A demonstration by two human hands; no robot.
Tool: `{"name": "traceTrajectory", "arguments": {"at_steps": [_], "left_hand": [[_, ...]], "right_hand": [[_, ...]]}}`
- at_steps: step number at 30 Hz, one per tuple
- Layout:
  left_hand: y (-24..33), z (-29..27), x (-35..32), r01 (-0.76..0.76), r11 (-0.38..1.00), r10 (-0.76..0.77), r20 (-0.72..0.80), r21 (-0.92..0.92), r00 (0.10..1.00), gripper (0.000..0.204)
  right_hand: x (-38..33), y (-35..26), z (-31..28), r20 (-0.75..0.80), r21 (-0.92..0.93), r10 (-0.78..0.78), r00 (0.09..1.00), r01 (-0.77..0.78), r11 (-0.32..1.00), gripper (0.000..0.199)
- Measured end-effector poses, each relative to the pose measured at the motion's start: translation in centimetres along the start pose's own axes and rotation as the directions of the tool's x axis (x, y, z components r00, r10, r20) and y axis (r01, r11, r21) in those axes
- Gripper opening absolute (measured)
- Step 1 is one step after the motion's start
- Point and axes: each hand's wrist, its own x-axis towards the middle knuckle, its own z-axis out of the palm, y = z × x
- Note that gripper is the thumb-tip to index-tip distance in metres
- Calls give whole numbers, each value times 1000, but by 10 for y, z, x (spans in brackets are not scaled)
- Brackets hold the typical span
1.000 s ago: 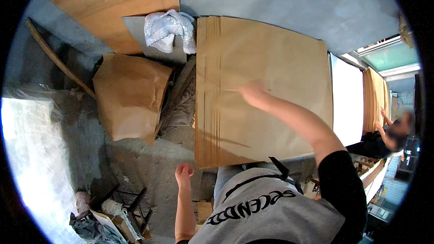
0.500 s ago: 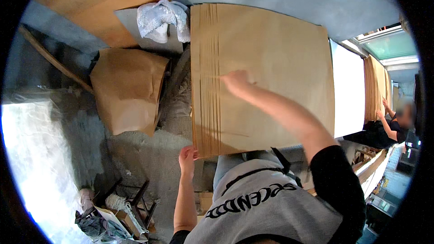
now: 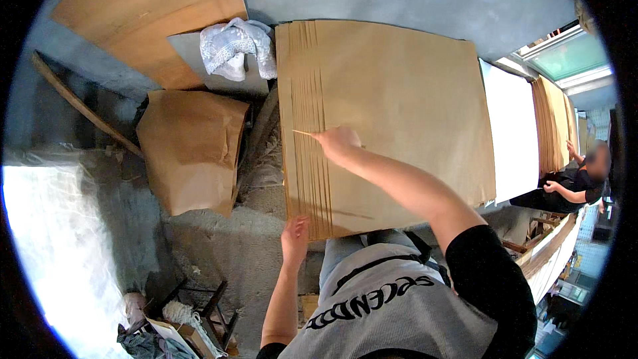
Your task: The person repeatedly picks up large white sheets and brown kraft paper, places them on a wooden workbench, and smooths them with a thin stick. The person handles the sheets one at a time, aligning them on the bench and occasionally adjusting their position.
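Note:
A broad stack of brown paper sheets (image 3: 405, 106) lies in front of me, its left edges fanned into narrow overlapping strips. My right hand (image 3: 340, 143) is closed on a thin, light-coloured stick (image 3: 304, 133), which points left across the fanned edges. At the stack's near left corner is my left hand (image 3: 294, 239), its fingers loosely bent over the sheet edges and apparently holding nothing. A thin dark line (image 3: 352, 215) shows on the top sheet near its front edge.
White sheets (image 3: 510, 129) and another fanned brown stack (image 3: 553, 126) continue to the right, where a person (image 3: 571, 186) works. To the left are a draped brown sheet (image 3: 189, 146), a patterned cloth (image 3: 236, 46) and a curved pole (image 3: 86, 106). Odds and ends in a box (image 3: 176, 332) stand lower left.
My right hand has moved slightly left with the stick over the fanned edges. My left hand has shifted from the corner's outer edge onto the sheets, its fingers looser.

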Motion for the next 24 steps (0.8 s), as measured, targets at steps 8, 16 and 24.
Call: {"name": "traceTrajectory", "arguments": {"at_steps": [8,16,24], "left_hand": [[-59,-20,-28,177,942,-196,-37,-286,980,13],[-19,-10,-7,211,904,-199,72,-372,977,13],[-73,-32,-24,278,879,-297,11,-387,955,14]], "right_hand": [[-25,93,18,-126,17,94,988,-93,996,30],[19,35,50,-181,226,25,983,17,974,30],[-16,104,41,-287,129,-10,958,49,990,26]]}}
